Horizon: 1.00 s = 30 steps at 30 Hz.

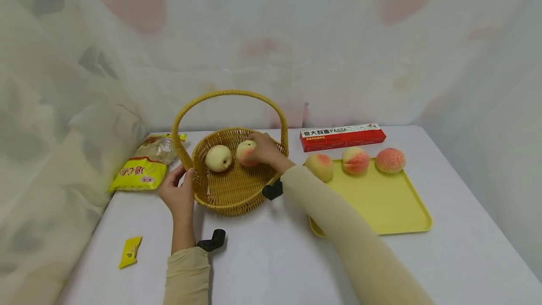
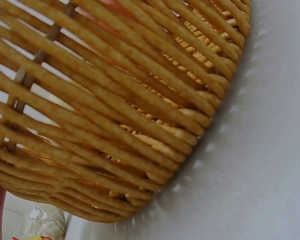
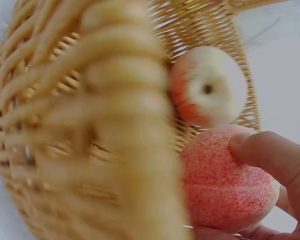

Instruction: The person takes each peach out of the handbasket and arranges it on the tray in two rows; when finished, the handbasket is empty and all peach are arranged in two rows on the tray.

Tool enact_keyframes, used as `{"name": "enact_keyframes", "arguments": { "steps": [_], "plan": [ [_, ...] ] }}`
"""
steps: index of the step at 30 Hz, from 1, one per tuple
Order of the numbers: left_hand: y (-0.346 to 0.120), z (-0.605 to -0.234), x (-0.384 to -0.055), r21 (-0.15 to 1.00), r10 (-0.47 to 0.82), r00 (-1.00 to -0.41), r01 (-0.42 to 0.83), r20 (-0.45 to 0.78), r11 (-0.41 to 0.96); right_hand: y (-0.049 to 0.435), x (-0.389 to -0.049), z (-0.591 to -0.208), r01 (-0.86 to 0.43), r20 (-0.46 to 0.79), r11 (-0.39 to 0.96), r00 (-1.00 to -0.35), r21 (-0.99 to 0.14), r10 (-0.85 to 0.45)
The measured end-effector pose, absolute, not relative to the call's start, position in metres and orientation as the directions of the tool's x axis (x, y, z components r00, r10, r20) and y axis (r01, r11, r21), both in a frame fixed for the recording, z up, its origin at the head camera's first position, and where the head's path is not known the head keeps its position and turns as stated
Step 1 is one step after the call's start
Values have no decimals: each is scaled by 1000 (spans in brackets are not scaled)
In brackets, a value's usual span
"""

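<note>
A wicker basket [image 1: 237, 206] with a tall arched handle stands on the table. My left hand [image 1: 179, 194] holds its left side, thumb on the rim near the handle's foot; in the left wrist view the basket's woven wall [image 2: 105, 100] hides most of that hand. Inside the basket my right hand [image 1: 266, 148] grips a peach [image 1: 247, 153], whose red side [image 3: 230, 180] fills the right wrist view between thumb and fingers. Another peach [image 1: 219, 158], pale in the head view, lies to its left in the basket, close by it.
On the right a yellow tray [image 1: 381, 206] carries several peaches [image 1: 355, 160] along its far edge. Behind it lies a red and white pasta box [image 1: 343, 137]. Left of the basket are a yellow pasta bag [image 1: 141, 173] and, nearer, a small yellow packet [image 1: 130, 252].
</note>
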<state>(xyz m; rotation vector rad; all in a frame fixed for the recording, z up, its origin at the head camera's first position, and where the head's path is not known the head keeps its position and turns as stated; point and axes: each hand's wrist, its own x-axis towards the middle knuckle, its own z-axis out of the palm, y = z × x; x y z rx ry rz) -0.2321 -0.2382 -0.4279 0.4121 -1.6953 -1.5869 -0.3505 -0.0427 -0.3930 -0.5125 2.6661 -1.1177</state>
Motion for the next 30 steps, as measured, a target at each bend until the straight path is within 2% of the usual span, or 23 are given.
{"name": "enact_keyframes", "arguments": {
  "steps": [3,6,9,12,20,24,30],
  "plan": [
    [-236,-427,-233,951,-689,-659,251,303,179,-29,-348,-380,-260,-22,631,-915,-731,-403],
    [-236,-427,-233,953,-691,-659,245,297,176,-14,-341,-368,-356,60,601,-888,-716,-455],
    [-238,-427,-234,950,-693,-653,250,306,185,1,-328,-360,-457,149,552,-846,-698,-512],
    [-239,-428,-233,946,-693,-645,258,321,198,18,-310,-356,-496,200,520,-828,-695,-524],
    [-236,-430,-236,941,-683,-650,270,333,203,106,-259,-360,-352,177,329,-870,-877,-460],
    [-234,-428,-234,950,-691,-653,238,310,201,161,-236,-370,-309,158,361,-907,-880,-390],
    [-236,-427,-231,955,-698,-652,221,296,199,226,-210,-396,-200,59,525,-960,-827,-272]
  ]
}}
